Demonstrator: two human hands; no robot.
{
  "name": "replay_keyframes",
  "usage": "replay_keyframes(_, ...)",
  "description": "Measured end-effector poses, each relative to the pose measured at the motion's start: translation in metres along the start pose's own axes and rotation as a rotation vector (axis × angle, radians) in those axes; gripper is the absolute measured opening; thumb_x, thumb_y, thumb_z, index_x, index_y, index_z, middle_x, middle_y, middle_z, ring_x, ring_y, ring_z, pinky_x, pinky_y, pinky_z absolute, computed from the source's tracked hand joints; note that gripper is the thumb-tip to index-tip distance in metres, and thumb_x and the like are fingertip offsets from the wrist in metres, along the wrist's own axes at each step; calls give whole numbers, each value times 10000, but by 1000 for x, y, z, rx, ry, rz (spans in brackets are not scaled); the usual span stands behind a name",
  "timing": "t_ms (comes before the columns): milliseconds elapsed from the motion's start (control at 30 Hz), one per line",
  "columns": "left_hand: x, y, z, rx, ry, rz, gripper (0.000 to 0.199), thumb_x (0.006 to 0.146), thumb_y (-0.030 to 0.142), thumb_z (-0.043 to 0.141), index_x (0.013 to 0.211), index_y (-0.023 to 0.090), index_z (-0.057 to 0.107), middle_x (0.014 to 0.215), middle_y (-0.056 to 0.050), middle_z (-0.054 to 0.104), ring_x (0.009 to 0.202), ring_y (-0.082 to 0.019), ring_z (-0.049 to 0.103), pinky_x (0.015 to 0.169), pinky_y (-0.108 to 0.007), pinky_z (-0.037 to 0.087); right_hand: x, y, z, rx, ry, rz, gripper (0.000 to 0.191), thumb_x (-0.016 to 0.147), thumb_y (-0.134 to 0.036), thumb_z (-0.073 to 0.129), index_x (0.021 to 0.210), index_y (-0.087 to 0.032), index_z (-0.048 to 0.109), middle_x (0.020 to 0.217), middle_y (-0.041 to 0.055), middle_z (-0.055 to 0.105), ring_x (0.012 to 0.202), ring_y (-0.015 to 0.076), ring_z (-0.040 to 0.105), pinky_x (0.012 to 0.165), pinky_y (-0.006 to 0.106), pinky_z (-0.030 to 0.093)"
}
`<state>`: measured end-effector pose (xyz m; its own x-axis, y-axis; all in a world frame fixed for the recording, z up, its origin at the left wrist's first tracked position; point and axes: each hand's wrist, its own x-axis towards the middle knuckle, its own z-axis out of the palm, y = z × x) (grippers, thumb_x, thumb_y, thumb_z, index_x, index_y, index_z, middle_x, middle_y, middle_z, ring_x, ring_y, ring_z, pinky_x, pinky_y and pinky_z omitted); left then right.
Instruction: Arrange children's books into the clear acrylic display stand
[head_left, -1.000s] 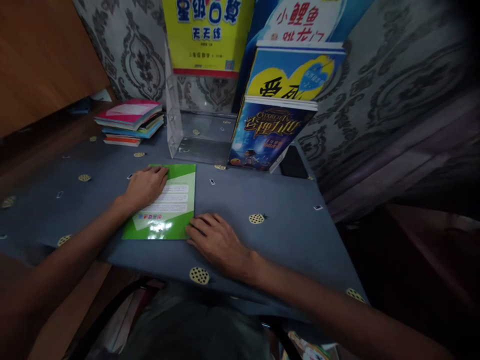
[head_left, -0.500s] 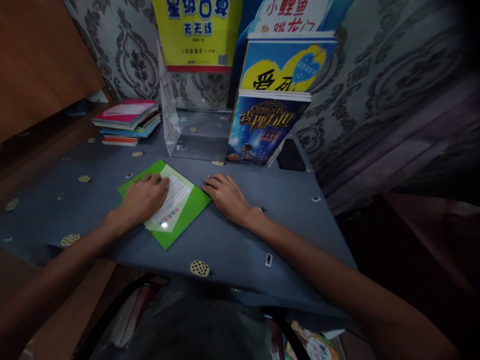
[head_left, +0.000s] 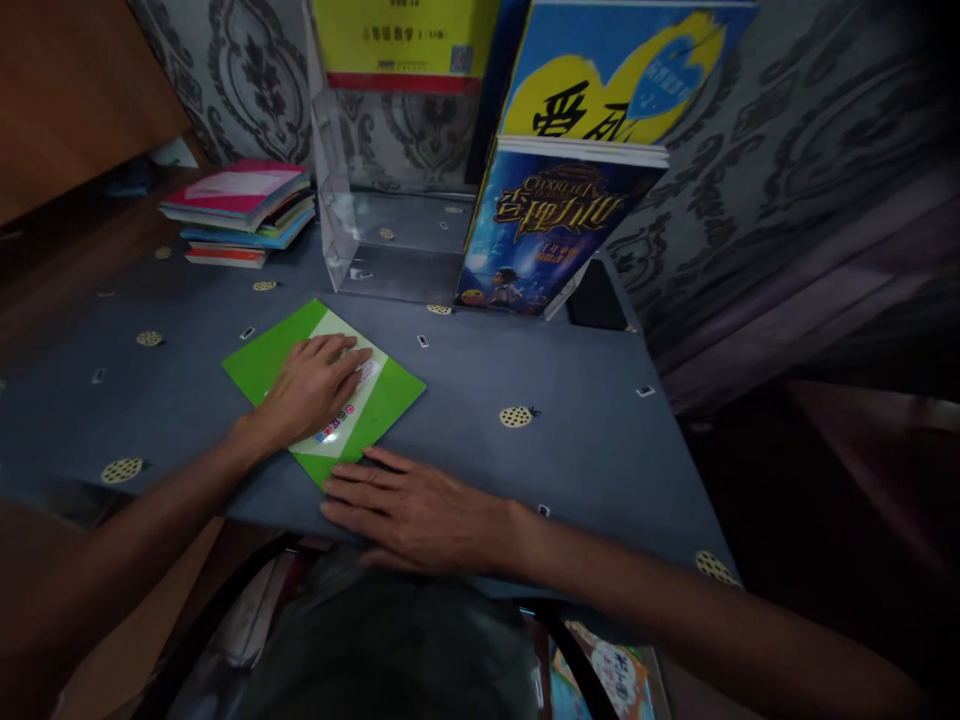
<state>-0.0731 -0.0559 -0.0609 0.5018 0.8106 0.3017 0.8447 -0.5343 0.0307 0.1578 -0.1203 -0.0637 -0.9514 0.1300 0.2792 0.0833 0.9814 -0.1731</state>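
Note:
A thin green book with a pale printed band lies turned at an angle on the grey-blue tablecloth. My left hand rests palm down over its middle, fingers stretched out and covering part of the print. Near the table's front edge, my right hand lies flat with its fingers apart, the fingertips at the book's lower corner. Neither hand grips anything.
A clear acrylic stand at the back holds several upright books, with a blue book in front. Left of it is a stack of books. A dark flat object lies behind on the right. Patterned curtain hangs behind.
My right hand has moved from the book's right corner down to its lower corner and spread out. My left hand has slid slightly right, its fingers now straighter. The view has tilted down.

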Motion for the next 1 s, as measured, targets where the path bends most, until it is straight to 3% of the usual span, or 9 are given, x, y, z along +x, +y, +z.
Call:
replay_keyframes(100,0,-1,1,-4,20,16,399,1050,319,365,1308,174,633,1310,-156,662,1211,-321,595,978,-503,484,0,1,-1,48,-49,74,505,1067,-459,447,1427,-117,539,1535,118,546,1468,199,455,1262,403,304)
replay_keyframes(367,0,-1,0,-10,5,0,414,1054,341,363,1312,173,641,1326,-156,660,1232,-325,591,1000,-506,484,-28,48,-5,44,52,455,481,1066,-358,467,1464,-93,515,1530,168,534,1491,256,423,1265,527,301)
replay_keyframes(533,-1,-1,-1,-24,-16,4,417,1049,330,363,1313,174,646,1331,-157,656,1231,-318,589,1011,-503,482,-29,48,-10,22,69,492,446,1045,-317,510,1432,-101,559,1503,149,570,1491,296,419,1248,555,335)
replay_keyframes(1000,-11,-4,4,-47,34,75,409,1054,313,358,1319,204,650,1362,-142,655,1284,-293,588,1042,-483,498,-28,41,-15,60,97,533,428,1022,-279,552,1422,-127,577,1485,141,592,1467,259,460,1251,503,344)
